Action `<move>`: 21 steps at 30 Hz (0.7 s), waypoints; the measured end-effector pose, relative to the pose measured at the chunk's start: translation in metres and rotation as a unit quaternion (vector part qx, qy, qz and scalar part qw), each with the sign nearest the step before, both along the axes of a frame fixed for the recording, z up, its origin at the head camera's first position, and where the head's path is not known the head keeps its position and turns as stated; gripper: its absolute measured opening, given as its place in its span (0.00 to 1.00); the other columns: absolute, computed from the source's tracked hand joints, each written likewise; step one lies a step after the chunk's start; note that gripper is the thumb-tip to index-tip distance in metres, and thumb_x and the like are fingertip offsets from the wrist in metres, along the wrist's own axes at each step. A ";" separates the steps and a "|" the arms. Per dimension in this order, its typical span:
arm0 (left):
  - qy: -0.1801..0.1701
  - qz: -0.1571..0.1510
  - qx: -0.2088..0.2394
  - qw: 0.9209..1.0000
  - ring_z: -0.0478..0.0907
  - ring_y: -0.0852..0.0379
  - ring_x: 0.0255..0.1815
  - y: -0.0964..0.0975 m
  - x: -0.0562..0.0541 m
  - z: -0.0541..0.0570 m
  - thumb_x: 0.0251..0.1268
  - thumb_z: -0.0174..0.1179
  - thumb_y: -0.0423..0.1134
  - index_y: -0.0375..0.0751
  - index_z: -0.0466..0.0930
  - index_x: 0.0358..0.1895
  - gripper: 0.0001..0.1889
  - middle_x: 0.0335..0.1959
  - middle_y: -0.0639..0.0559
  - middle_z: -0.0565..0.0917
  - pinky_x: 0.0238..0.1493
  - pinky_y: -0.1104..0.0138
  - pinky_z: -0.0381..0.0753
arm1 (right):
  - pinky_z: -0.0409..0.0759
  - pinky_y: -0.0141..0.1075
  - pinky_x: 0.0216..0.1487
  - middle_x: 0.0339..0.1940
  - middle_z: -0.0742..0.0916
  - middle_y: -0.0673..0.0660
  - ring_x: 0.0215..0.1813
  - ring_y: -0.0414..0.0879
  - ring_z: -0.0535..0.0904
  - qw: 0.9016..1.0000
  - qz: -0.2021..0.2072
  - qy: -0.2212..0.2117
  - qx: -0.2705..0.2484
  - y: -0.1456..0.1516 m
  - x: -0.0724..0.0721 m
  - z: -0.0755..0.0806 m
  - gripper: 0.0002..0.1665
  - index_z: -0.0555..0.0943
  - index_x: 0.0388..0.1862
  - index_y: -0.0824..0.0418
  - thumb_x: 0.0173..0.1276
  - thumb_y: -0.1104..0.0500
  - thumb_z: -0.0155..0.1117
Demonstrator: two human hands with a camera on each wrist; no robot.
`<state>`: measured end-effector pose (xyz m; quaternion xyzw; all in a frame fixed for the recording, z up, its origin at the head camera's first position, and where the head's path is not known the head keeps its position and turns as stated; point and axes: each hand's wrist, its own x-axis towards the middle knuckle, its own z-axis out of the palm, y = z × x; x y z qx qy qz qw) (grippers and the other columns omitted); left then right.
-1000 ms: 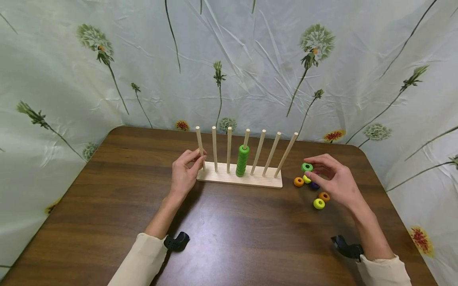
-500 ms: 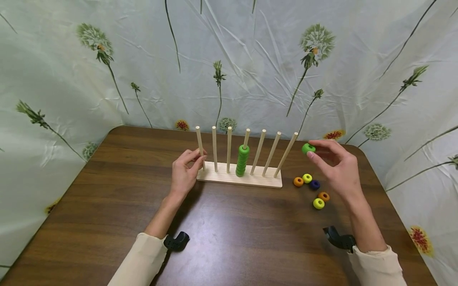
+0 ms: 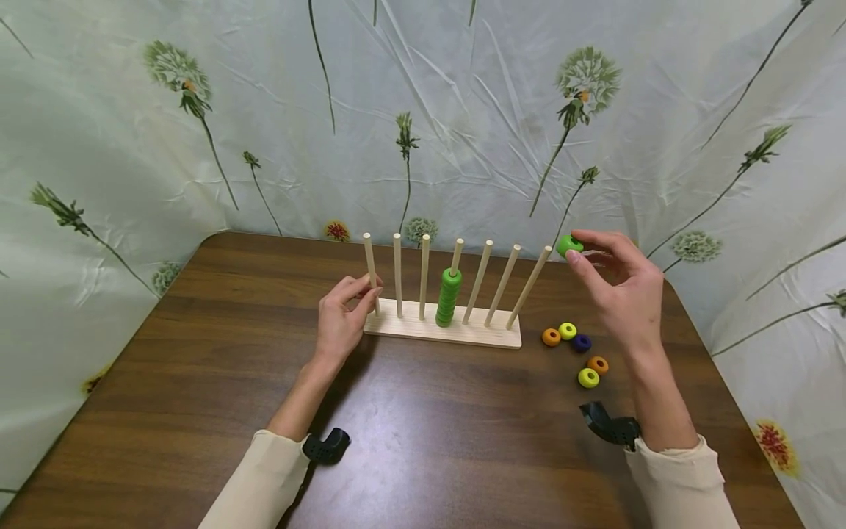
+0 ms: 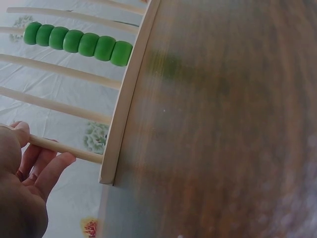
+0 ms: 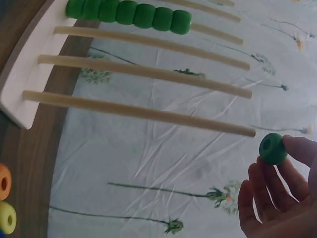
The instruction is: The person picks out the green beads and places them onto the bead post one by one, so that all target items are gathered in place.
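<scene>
A pale wooden base (image 3: pixel 436 332) carries several upright pegs, and a stack of green beads (image 3: pixel 448 297) sits on the middle peg. My left hand (image 3: pixel 342 316) pinches the leftmost peg (image 4: pixel 74 150) between thumb and fingers. Up beside the top of the rightmost peg (image 3: pixel 529 286), my right hand (image 3: pixel 624 294) holds a single green bead (image 5: pixel 273 148) by thumb and fingertips. That bead is apart from the peg's tip, and its hole shows in the right wrist view.
Right of the base on the brown table (image 3: pixel 423 441) lie two orange beads, one nearer the base (image 3: pixel 551 337), two yellow beads, the front one (image 3: pixel 588 378) lowest, and a dark blue bead (image 3: pixel 581 343). A flowered curtain (image 3: pixel 277 110) hangs behind the table.
My right hand has lifted the green bead from among the loose beads, up to the height of the rightmost peg's top. The left hand stays on its peg.
</scene>
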<state>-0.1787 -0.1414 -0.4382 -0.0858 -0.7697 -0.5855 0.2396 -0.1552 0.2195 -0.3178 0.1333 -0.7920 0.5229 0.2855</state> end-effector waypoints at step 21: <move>0.007 -0.011 0.001 1.000 0.81 0.59 0.35 -0.001 0.000 -0.001 0.68 0.68 0.30 0.34 0.91 0.46 0.07 0.34 0.39 0.85 0.34 0.79 0.86 | 0.78 0.26 0.64 0.52 0.91 0.59 0.56 0.29 0.81 0.995 0.056 0.048 0.069 -0.046 -0.009 0.012 0.18 0.89 0.55 0.59 0.66 0.68 0.74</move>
